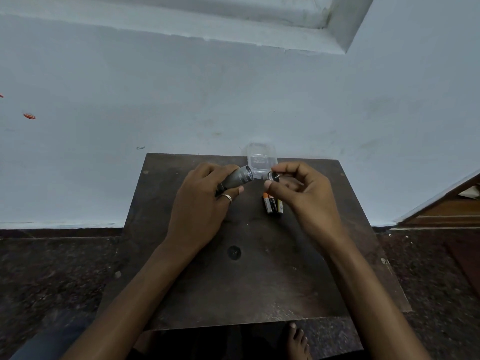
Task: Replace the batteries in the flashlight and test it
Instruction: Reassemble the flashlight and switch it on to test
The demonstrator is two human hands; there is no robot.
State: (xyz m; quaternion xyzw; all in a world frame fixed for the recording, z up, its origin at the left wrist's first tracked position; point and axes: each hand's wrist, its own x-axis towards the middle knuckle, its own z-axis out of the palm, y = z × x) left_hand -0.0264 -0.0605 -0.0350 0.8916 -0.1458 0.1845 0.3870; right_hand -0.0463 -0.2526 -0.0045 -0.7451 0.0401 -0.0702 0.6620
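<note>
- Two hands work above a dark, scuffed wooden table [259, 268].
- The left hand [200, 203], with a metal ring [228, 197] on one finger, grips the flashlight [240, 176]: a grey, matte metal cylinder, tilted, its open round end facing right.
- The right hand [304, 193] pinches the small dark round cap [274, 176] between thumb and fingertips, just beside that open end and apart from it.
- Several slim batteries [272, 205], orange-and-black and yellowish, lie together on the table under the right hand.
- A clear plastic container [261, 162] with rounded corners sits at the far edge.
</note>
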